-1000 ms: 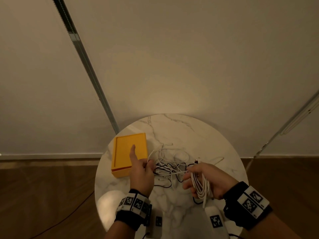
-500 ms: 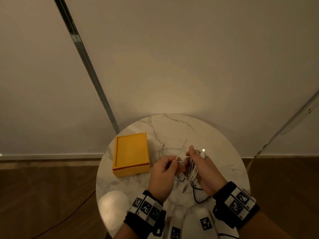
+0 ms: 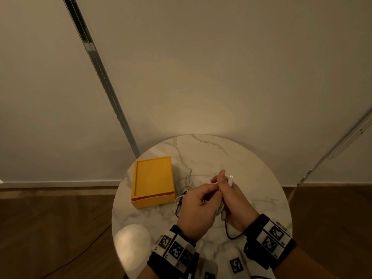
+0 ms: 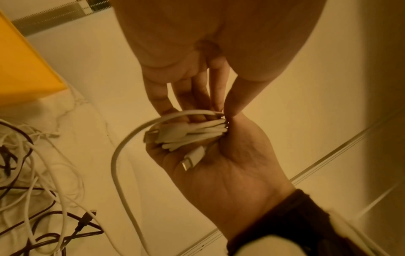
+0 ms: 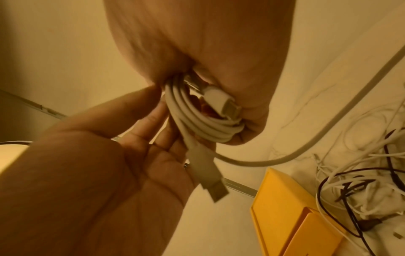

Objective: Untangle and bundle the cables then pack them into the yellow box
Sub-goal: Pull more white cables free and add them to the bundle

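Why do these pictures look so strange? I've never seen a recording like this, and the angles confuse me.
There is no machine here, only a person's two bare hands filmed by three cameras. The wide picture comes from a camera on the head, looking down. The two close-ups come from a camera on each wrist, near the patterned wristbands. On the round marble table lie a yellow box and a tangle of white and dark cables. The right hand holds a coiled white cable, and the left hand pinches a strand of it.

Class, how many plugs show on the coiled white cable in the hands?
2. One plug lies against the right hand's palm; the other plug hangs below the coiled white cable, beside the left hand.
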